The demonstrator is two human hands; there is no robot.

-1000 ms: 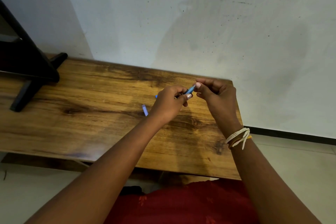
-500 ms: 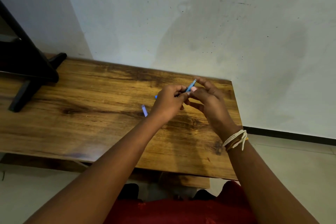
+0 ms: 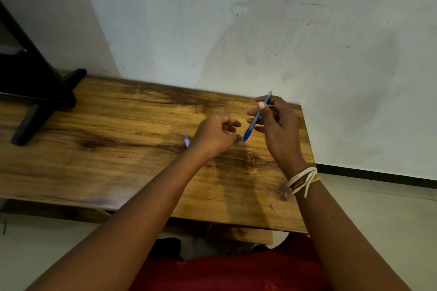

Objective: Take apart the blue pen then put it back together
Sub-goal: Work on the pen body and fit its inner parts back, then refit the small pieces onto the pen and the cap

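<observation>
At centre right of the frame, above a wooden table (image 3: 118,149) with strong dark grain and a glossy, worn top: right hand (image 3: 279,125) curled round a slim blue pen (image 3: 256,117), thumb pressed on the barrel, fingers wrapped behind. Barrel held tilted, upper end toward the pale wall (image 3: 260,30), darker blue grip section lower down, tip pointing down and left. Just left of it, left hand (image 3: 214,134) with fingers curled, thumb and forefinger pinched close at the pen's lower tip; cannot tell whether anything small is held there, the spot being blurred. At the left hand's near-left edge, lying flat on the wood, a small blue pen piece (image 3: 186,141), short and flat-looking, partly hidden by the wrist. On the right wrist, a bundle of off-white threads (image 3: 303,179) with a yellow strand. At upper left of the frame, a black angular stand (image 3: 35,92) resting on the table. Wall matt, scuffed, speckled with dark marks. At the bottom edge, red cloth (image 3: 231,274). No containers seen.
</observation>
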